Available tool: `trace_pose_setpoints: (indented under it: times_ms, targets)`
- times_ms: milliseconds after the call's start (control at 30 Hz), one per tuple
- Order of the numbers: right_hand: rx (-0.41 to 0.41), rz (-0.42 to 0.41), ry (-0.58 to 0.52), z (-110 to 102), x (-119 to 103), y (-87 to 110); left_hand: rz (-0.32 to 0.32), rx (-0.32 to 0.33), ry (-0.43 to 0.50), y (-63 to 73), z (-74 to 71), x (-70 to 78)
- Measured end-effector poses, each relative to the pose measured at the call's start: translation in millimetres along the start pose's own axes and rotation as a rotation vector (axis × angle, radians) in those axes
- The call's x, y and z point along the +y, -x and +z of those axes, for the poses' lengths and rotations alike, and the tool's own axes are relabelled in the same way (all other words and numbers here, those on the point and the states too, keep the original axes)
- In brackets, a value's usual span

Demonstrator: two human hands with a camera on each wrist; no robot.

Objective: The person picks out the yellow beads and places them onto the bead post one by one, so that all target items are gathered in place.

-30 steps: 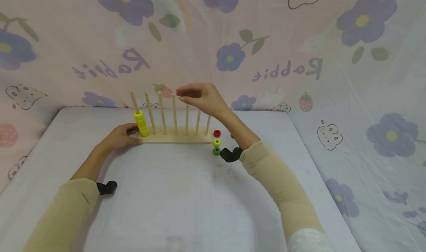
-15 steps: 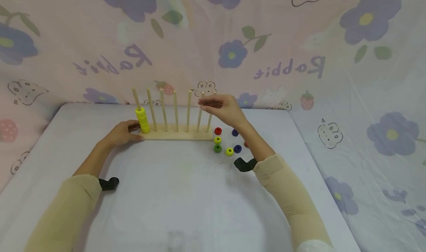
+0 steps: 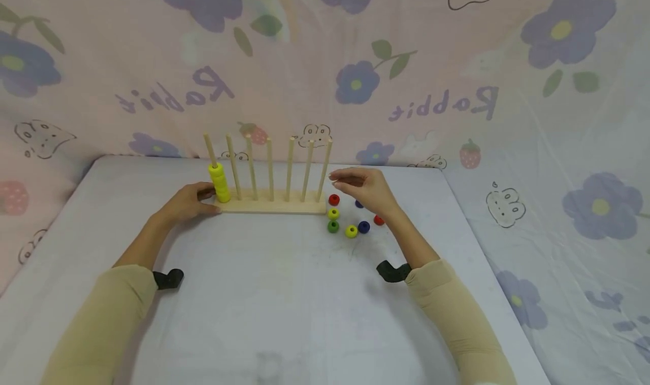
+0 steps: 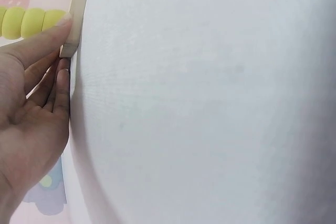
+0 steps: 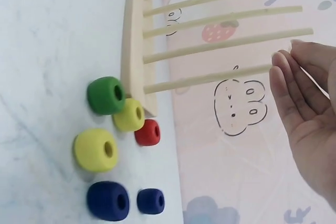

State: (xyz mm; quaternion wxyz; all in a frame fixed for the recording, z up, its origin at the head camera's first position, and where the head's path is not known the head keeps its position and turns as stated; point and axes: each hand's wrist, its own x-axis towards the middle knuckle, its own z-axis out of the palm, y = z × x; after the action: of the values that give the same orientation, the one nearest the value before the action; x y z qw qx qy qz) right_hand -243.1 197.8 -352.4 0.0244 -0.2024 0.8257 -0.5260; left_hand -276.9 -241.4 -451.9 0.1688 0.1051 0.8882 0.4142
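A pale wooden peg rack (image 3: 274, 206) stands on the table, its several upright pegs in a row. Yellow beads (image 3: 219, 183) are stacked on the leftmost peg. My left hand (image 3: 187, 203) holds the left end of the base, the thumb at its front edge and the fingers behind. Off the rack's right end, my right hand (image 3: 373, 190) hovers above the loose beads with nothing between its fingers. Below it lie a red bead (image 3: 333, 200), a green bead (image 3: 333, 227), yellow beads (image 5: 96, 150) and blue beads (image 5: 108, 201). Another red bead (image 3: 379, 220) sits beside the right wrist.
The white-covered table (image 3: 264, 306) meets a cloth backdrop (image 3: 284, 63) printed with flowers and rabbits, right behind the rack. Black curved pieces (image 3: 169, 279) stick out from both sleeve cuffs.
My right hand has moved from above the middle pegs, rightward and down, past the rack's right end. More loose beads now show. The left hand keeps its place on the base.
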Motion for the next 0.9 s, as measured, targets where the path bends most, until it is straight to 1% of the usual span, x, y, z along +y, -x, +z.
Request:
trace_pose_setpoints:
  times_ms: [100,233,300,433,567,633,733,900]
  targets:
    - [0.011,0.028,-0.010,0,-7,9.4,-0.006,0.001,0.000,0.2,-1.4,-1.2]
    - [0.022,0.056,-0.028,1,-16,21.5,0.004,0.014,0.004,0.1,-2.4,-2.3]
    - [0.034,0.061,-0.014,0,-13,26.8,0.010,0.009,0.023,-0.2,-1.7,-2.1]
    - [0.032,0.094,0.000,-1,-3,37.9,0.002,-0.002,0.044,0.5,1.0,-1.3]
    - [0.013,0.159,-0.012,-1,6,50.3,-0.018,0.007,0.038,1.8,3.1,-2.5]
    - [0.016,0.181,-0.015,-1,11,57.3,-0.020,0.009,0.032,1.7,3.7,-3.4]
    - [0.032,0.205,-0.021,2,19,67.0,-0.004,0.009,0.030,1.3,4.0,-2.5]
    - [0.070,0.215,0.005,4,55,75.6,0.015,0.015,0.032,0.8,2.4,0.8]
